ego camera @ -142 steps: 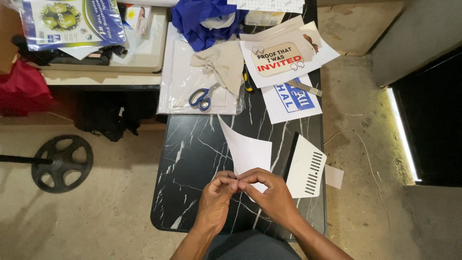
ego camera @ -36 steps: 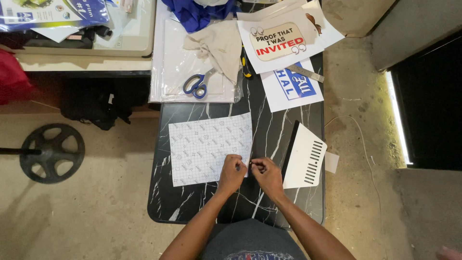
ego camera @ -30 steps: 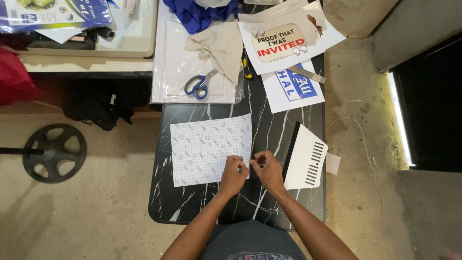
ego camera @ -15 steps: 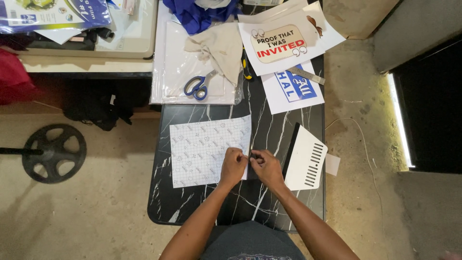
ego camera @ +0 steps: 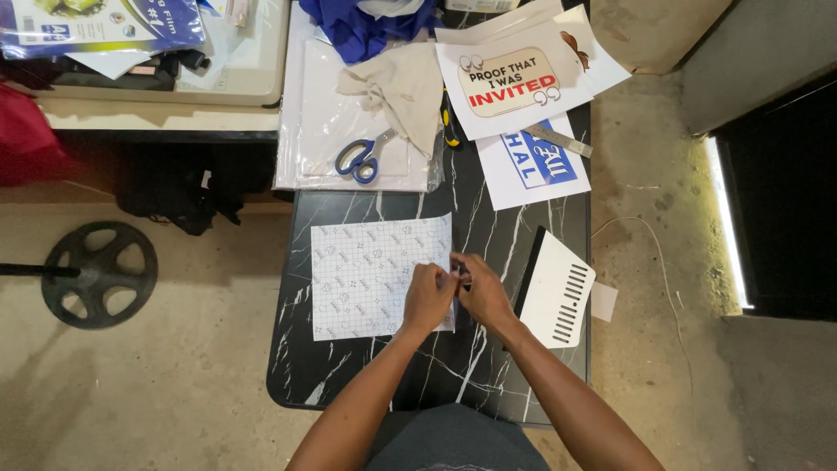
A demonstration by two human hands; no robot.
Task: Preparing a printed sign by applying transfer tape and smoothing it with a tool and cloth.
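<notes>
One gridded sheet (ego camera: 377, 275) mid-frame, left hand (ego camera: 427, 299) and right hand (ego camera: 482, 292) both pinching its right edge, one pair of blue-handled scissors (ego camera: 359, 160) above, two printed signs (ego camera: 521, 83) upper right.

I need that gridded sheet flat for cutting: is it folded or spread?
Spread: the gridded sheet lies flat on the black table, both hands at its right edge.

single head view, looking straight down on black marble table (ego camera: 366, 384), mid-distance.
</notes>
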